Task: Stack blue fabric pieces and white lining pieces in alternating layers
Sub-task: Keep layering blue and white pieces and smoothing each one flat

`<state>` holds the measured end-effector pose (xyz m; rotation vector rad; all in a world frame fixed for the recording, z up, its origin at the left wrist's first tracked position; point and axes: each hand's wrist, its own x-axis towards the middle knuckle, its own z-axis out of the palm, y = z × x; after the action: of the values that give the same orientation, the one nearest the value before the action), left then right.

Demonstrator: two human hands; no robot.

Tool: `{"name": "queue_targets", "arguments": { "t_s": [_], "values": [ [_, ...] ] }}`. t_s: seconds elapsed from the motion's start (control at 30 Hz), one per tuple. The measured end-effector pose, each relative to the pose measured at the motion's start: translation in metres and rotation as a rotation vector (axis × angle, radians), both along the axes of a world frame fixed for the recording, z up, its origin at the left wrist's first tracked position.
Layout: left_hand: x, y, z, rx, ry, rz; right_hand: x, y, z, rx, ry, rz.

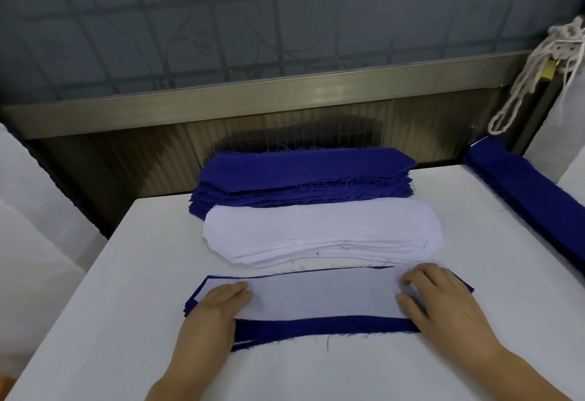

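Observation:
A white lining piece (323, 296) lies on top of a blue fabric piece (323, 326) near the front of the white table (126, 274); a blue band shows along its near edge. My left hand (212, 308) presses flat on the left end of the lining. My right hand (440, 299) rests flat on its right end. Behind them sits a pile of white lining pieces (323, 229). Farther back is a pile of blue fabric pieces (304, 175).
Another stack of long blue pieces (531, 198) runs along the table's right edge. A knotted white cord (538, 71) hangs at the upper right. A metal-framed window wall (253, 96) stands behind the table. White cloth (31, 210) lies to the left.

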<state>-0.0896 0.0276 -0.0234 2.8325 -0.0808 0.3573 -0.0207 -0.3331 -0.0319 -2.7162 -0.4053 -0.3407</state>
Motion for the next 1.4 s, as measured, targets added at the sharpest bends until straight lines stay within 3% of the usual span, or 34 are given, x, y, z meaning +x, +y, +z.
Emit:
{"name": "queue_targets", "arguments": {
  "t_s": [0.3,0.57,0.77,0.93,1.07,1.27,1.4],
  "values": [
    [-0.008,0.016,0.003,-0.204,0.121,0.045,0.006,-0.002,0.004,0.0,0.023,-0.058],
    [0.052,-0.011,0.024,-0.127,-0.243,0.095,0.048,0.019,0.028,0.124,-0.132,0.025],
    [0.084,-0.029,0.013,-0.172,-0.17,-0.029,0.077,0.025,0.025,0.204,-0.01,0.097],
    [0.09,-0.025,0.007,-0.049,-0.245,-0.015,0.086,0.023,0.013,0.16,-0.226,0.09],
    [0.094,-0.022,0.003,-0.058,-0.358,-0.021,0.088,0.026,0.012,0.166,-0.307,0.094],
    [0.09,-0.024,0.005,-0.127,-0.381,0.009,0.083,0.029,0.013,0.343,-0.122,0.018],
    [0.085,-0.024,0.008,-0.178,-0.31,0.041,0.074,0.022,0.015,0.392,-0.093,0.086]
  ]
}}
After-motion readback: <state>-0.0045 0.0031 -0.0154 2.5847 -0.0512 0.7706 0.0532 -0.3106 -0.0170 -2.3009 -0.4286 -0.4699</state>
